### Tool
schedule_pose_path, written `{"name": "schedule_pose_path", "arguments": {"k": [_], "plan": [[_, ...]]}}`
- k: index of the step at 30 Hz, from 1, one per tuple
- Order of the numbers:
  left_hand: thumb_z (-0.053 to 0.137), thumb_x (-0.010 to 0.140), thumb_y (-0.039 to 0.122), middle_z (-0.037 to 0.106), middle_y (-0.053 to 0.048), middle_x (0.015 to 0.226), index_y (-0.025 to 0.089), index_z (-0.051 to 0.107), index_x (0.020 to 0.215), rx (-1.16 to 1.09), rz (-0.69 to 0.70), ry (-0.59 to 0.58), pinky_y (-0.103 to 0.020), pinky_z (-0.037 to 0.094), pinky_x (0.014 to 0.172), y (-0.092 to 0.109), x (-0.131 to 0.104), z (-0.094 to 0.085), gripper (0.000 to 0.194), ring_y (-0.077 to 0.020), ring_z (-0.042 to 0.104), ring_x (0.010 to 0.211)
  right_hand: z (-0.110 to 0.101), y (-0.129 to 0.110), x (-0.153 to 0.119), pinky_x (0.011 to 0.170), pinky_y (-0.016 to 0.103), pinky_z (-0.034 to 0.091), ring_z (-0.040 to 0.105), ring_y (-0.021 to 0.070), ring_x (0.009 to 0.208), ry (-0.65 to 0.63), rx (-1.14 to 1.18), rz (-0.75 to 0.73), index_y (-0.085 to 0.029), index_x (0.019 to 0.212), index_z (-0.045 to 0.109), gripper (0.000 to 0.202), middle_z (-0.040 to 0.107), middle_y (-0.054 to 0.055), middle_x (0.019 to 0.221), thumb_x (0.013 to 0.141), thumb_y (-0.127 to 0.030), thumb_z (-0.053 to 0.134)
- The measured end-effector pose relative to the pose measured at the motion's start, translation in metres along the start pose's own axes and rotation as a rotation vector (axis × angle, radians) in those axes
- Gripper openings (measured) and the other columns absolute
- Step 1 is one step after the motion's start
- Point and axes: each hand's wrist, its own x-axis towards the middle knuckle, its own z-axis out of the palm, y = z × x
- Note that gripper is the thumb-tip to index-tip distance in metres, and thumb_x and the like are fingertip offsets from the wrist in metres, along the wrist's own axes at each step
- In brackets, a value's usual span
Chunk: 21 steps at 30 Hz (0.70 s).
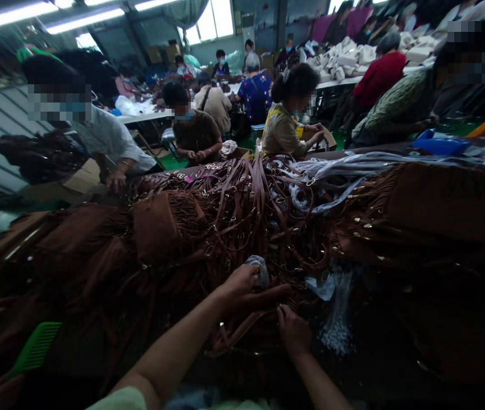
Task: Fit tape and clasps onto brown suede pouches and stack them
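A brown leather piece [263,297] with fringes lies between my two hands. My left hand [245,280] is closed round a crumpled greyish-white wad [259,270] above it. Lower and to the right, my right hand [292,327] is pinched near the edge of the brown piece; whatever its fingertips hold is too small to name. Brown straps with metal clasps [251,199] are heaped beyond my hands. Right of my right hand rests a bundle of clear plastic fasteners with white ends [336,330].
Fringed brown bags [155,228] pile up at the left, more [447,199] at the right. At lower left another person's hand holds a green comb [37,344]. White wrapped strips [340,171] lie at the far edge. Several people sit or stand beyond.
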Motion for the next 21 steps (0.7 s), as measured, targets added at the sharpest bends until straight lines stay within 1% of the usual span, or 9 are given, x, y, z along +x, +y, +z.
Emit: {"name": "schedule_pose_path", "arguments": {"k": [1,3,5,7,10,13,15,18,21], "plan": [[0.051,0.082,0.018,0.061,-0.004,0.114,0.025,0.061,0.113,0.051,0.068,0.047,-0.03,0.038,0.097,-0.006,-0.001,-0.003,0.033,-0.0184,0.051,0.11,-0.001,-0.001,0.0,0.052,0.021,0.033,0.066,0.0119,0.069,-0.011,0.0,0.006,-0.025,0.101,0.065,0.03,0.071,0.003,0.087,0.095,-0.035,0.037],[0.053,0.081,0.015,0.053,-0.001,0.13,0.028,0.064,0.109,0.2,0.235,0.113,-0.034,0.027,0.108,-0.018,0.001,-0.009,0.032,-0.0196,0.039,0.125,-0.002,-0.001,0.0,0.053,0.021,0.033,0.066,0.0116,0.07,-0.025,0.002,0.022,-0.025,0.101,0.065,0.029,0.071,0.003,0.088,0.094,-0.035,0.039],[0.057,0.08,0.018,0.04,0.002,0.142,0.029,0.065,0.105,0.317,0.372,0.109,-0.039,0.015,0.114,-0.028,0.005,-0.012,0.028,-0.0218,0.028,0.134,-0.002,-0.002,-0.001,0.054,0.02,0.033,0.065,0.0113,0.07,-0.024,0.015,0.036,-0.025,0.101,0.065,0.029,0.07,0.003,0.089,0.094,-0.035,0.039],[0.058,0.081,0.021,0.034,0.002,0.147,0.029,0.066,0.103,0.381,0.453,0.077,-0.04,0.009,0.115,-0.034,0.009,-0.012,0.025,-0.022,0.023,0.137,-0.002,-0.003,-0.003,0.054,0.02,0.032,0.065,0.0113,0.07,-0.011,0.026,0.039,-0.025,0.101,0.065,0.029,0.07,0.003,0.089,0.094,-0.035,0.039],[0.06,0.079,0.022,0.036,-0.001,0.145,0.026,0.064,0.107,0.416,0.494,0.109,-0.038,0.008,0.116,-0.031,0.007,-0.015,0.028,-0.0216,0.021,0.138,-0.003,-0.004,-0.004,0.054,0.02,0.031,0.064,0.0119,0.069,-0.007,0.029,0.049,-0.026,0.1,0.065,0.028,0.07,0.002,0.087,0.094,-0.036,0.039],[0.064,0.076,0.03,0.04,-0.008,0.14,0.019,0.06,0.115,0.411,0.385,0.242,-0.037,0.011,0.115,-0.01,-0.014,-0.024,0.04,-0.0239,0.022,0.136,-0.005,-0.004,-0.005,0.054,0.021,0.03,0.064,0.0125,0.067,-0.027,0.038,0.069,-0.028,0.098,0.064,0.027,0.07,0.001,0.084,0.094,-0.038,0.04],[0.064,0.075,0.041,0.047,-0.012,0.132,0.016,0.062,0.11,0.397,0.247,0.273,-0.038,0.019,0.112,0.008,-0.035,-0.026,0.043,-0.0269,0.03,0.131,-0.007,-0.005,-0.005,0.054,0.021,0.03,0.064,0.0125,0.067,-0.034,0.042,0.074,-0.028,0.097,0.064,0.027,0.07,0.001,0.083,0.093,-0.039,0.04],[0.059,0.072,0.061,0.058,-0.016,0.109,0.015,0.068,0.095,0.381,0.0,0.178,-0.041,0.036,0.096,0.03,-0.064,-0.011,0.052,-0.0311,0.047,0.111,-0.009,-0.007,-0.005,0.054,0.022,0.031,0.064,0.0127,0.068,-0.04,0.044,0.087,-0.027,0.097,0.064,0.027,0.07,0.002,0.082,0.093,-0.039,0.04],[0.057,0.069,0.068,0.061,-0.016,0.098,0.016,0.07,0.089,0.405,-0.151,0.008,-0.041,0.041,0.083,0.036,-0.079,0.019,0.058,-0.0319,0.054,0.098,-0.01,-0.008,-0.005,0.054,0.022,0.031,0.065,0.0131,0.069,-0.034,0.053,0.098,-0.028,0.098,0.064,0.027,0.07,0.002,0.084,0.093,-0.039,0.04]]}}
